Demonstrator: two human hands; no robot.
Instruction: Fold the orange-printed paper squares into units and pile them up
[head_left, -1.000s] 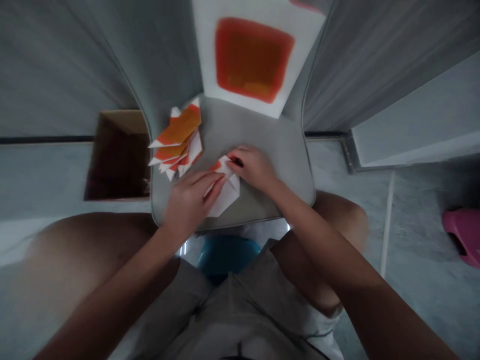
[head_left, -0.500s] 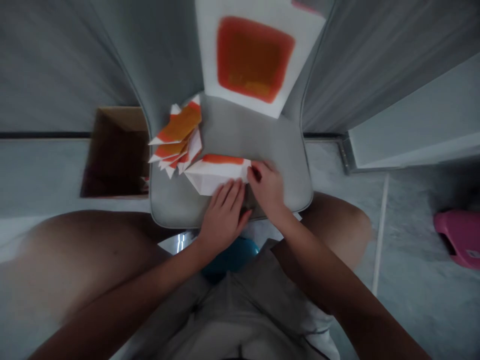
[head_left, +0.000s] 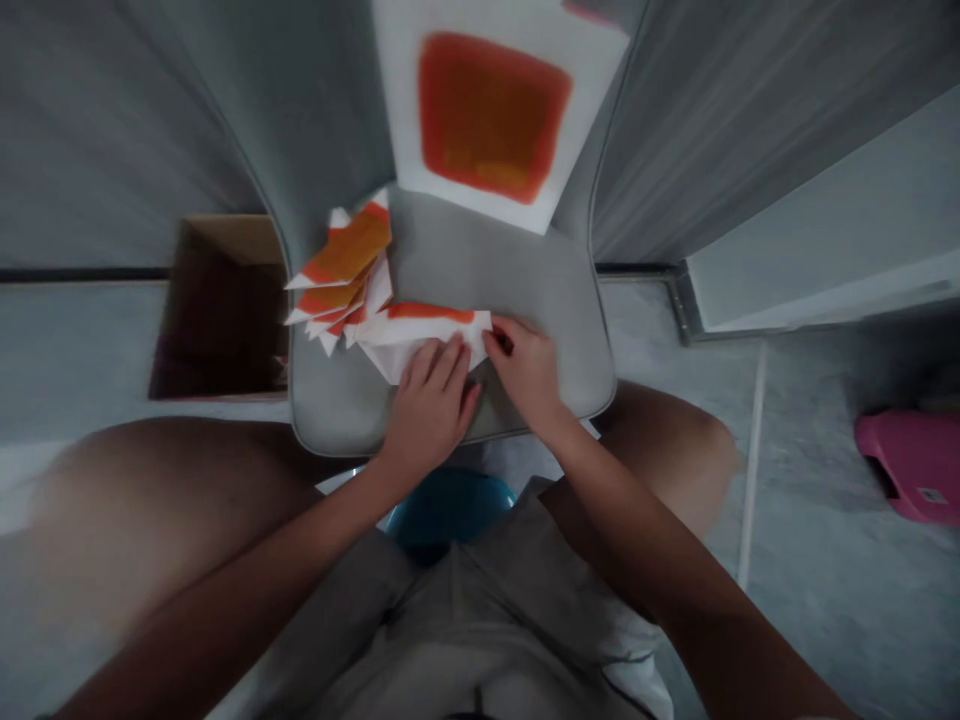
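1. The left hand [head_left: 431, 400] lies open and flat, pressing the folded paper [head_left: 420, 325] onto the grey chair seat [head_left: 525, 270].
2. The right hand [head_left: 525, 365] pinches its right corner.
3. A pile of folded pieces [head_left: 341, 275] lies just left.

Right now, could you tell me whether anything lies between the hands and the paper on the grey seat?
Nothing visible does. The left hand lies flat on the folded paper, and the right hand touches its right edge. A pile of folded pieces sits beside it.

Shorts [head_left: 465, 620]: grey, creased, pale hem with dark seam.
Left hand [head_left: 429, 405]: bare.
Right hand [head_left: 525, 368]: bare.
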